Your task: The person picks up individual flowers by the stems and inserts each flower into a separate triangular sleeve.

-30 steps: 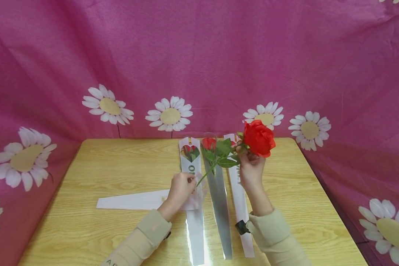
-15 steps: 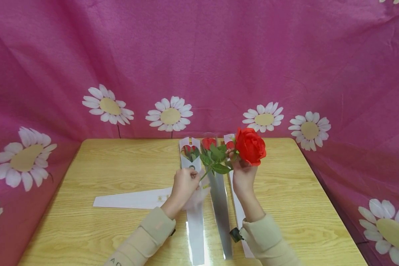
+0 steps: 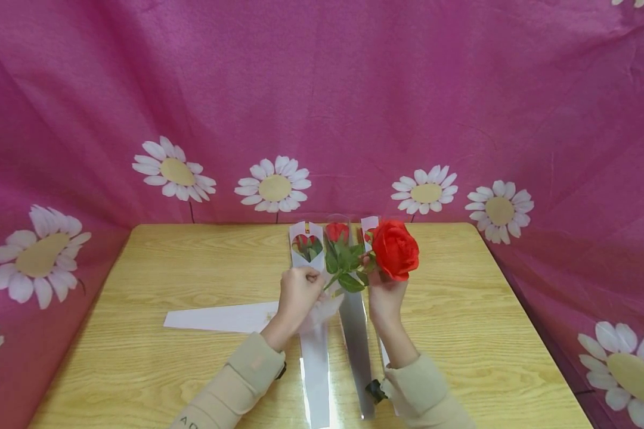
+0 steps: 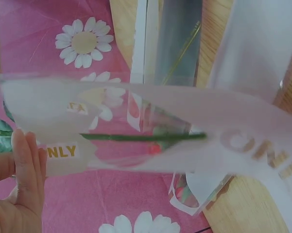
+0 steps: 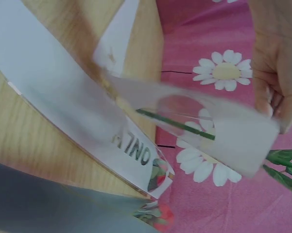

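Note:
My right hand (image 3: 387,304) grips a red rose (image 3: 395,250) just below its bloom, which faces up and right. Green leaves (image 3: 349,265) fill the gap between my hands. With my left hand (image 3: 299,292) I pinch the mouth of a white flower sleeve (image 3: 214,319) that stretches to the left above the table. In the left wrist view, the rose's green stem (image 4: 141,138) lies inside this sleeve, showing through its clear window, and gold "ONLY" lettering (image 4: 61,151) is near the mouth. The right wrist view shows the stem (image 5: 177,124) in the sleeve too.
Three wrapped roses lie side by side under my hands: a white sleeve with a heart window (image 3: 313,363), a grey one (image 3: 356,333) and another white one (image 3: 370,224), partly covered by my right arm. Daisy-printed pink cloth (image 3: 322,107) rises around the wooden table (image 3: 193,262).
My right hand has brought the rose down and to the left, closer to my left hand. My left hand has risen slightly with the sleeve, and less stem shows between the hands.

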A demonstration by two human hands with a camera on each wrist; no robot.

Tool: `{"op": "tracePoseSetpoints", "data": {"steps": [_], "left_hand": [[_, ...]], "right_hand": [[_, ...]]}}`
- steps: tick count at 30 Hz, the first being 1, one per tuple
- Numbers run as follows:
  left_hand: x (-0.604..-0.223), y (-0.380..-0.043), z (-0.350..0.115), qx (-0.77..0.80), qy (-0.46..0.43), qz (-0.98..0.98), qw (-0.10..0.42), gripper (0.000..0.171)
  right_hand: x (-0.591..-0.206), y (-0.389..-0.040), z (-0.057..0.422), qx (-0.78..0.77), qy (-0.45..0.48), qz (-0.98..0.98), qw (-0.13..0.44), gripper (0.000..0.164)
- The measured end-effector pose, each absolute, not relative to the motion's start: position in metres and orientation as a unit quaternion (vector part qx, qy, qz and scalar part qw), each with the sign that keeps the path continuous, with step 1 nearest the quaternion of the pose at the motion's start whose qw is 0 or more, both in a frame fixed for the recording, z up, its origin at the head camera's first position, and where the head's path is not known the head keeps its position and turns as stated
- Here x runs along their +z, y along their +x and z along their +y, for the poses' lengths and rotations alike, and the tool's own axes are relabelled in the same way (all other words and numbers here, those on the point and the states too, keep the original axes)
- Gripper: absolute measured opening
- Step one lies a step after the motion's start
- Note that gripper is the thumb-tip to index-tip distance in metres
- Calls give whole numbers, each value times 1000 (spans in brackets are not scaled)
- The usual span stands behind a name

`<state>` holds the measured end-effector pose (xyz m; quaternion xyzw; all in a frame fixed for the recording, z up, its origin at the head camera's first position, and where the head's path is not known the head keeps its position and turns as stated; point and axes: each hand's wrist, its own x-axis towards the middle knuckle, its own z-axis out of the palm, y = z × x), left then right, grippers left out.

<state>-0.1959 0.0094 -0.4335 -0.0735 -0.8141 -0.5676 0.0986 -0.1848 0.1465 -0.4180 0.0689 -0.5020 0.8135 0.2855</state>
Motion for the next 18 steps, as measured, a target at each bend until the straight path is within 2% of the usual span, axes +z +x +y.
{"op": "tracePoseSetpoints", "data": {"steps": [11, 18], "left_hand": [[-428, -196, 10, -592, -83, -795, 103, 11], [-426, -196, 11, -604, -100, -784, 108, 14]], "right_hand": [[-430, -181, 140, 775, 21, -566, 280, 32], [-437, -182, 139, 761, 46, -584, 279, 35]]}}
